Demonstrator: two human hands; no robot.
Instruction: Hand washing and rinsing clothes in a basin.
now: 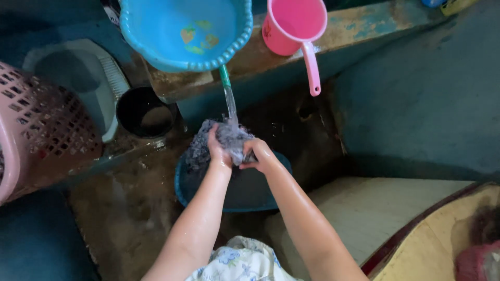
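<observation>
Grey, soaked cloth (229,139) is bunched between the left hand (217,151) and right hand (259,154), both clamped on it under a thin stream of water (229,104), above the dark blue plastic basin (271,195). Rinsing seems midway; wringing looks undone.

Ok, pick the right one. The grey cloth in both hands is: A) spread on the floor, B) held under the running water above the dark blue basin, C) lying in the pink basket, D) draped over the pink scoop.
B: both the left hand and right hand grip the grey cloth beneath the stream of water, over the dark blue basin.
</observation>
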